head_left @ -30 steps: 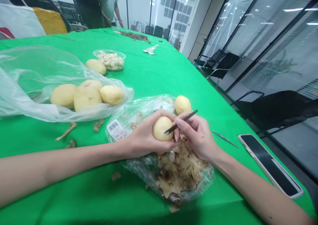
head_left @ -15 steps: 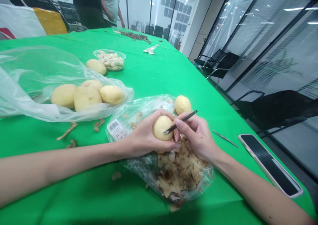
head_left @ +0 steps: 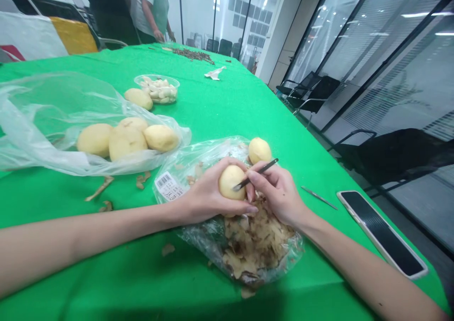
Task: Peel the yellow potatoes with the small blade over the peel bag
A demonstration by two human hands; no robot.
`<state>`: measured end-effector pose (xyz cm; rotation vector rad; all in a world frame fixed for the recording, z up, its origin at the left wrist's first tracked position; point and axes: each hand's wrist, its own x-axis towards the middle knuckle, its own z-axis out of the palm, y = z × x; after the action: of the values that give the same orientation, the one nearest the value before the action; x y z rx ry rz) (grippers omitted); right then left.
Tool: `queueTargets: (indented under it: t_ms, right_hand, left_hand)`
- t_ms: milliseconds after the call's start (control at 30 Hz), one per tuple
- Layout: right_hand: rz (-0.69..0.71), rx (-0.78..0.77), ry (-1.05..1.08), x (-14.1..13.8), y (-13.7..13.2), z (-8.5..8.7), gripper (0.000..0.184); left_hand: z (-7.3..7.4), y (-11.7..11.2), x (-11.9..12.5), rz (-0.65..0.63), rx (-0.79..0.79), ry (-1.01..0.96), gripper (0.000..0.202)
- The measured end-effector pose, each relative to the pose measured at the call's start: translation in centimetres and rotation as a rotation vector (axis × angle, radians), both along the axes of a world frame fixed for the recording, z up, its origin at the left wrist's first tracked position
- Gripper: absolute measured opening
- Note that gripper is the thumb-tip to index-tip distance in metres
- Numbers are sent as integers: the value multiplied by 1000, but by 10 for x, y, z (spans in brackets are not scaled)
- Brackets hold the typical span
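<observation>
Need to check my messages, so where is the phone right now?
In the head view, the phone lies at the right on the green cloth, near the cloth's edge, with the thin grey tool just to its left.

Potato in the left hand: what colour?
The potato is pale yellow; clearest in the head view.

Peelings bag (head_left: 207, 239), phone (head_left: 383, 233) on green cloth (head_left: 234, 108)

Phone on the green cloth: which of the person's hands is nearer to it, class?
Right. The right hand, holding a dark tool, is left of the phone; the left hand, around a potato, is farther left. Neither touches it.
</observation>
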<state>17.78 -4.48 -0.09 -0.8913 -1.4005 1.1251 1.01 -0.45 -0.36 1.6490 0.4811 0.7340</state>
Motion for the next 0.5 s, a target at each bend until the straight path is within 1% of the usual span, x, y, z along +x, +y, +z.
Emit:
queueTargets:
  t_ms: [67,167,233,267,367,500]
  right_hand:
    - [-27,-46,46,1,4,-3,25]
    - [-53,-157,141,0,9,-4,31]
    - [-66,-219,187,-2,11,-3,32]
    - [-70,-239,204,-3,11,-3,33]
    - [-74,-266,236,-6,11,0,34]
    - [-85,-277,286,-7,10,-1,32]
  left_hand:
    - [1,0,-2,53,69,62,58]
    - [7,2,-9,185,295,245,79]
    - [10,4,-15,202,415,344,85]
    - [10,5,-18,195,448,365,86]
    - [3,6,-26,183,478,316,85]
    - [-11,4,-28,206,436,229,86]
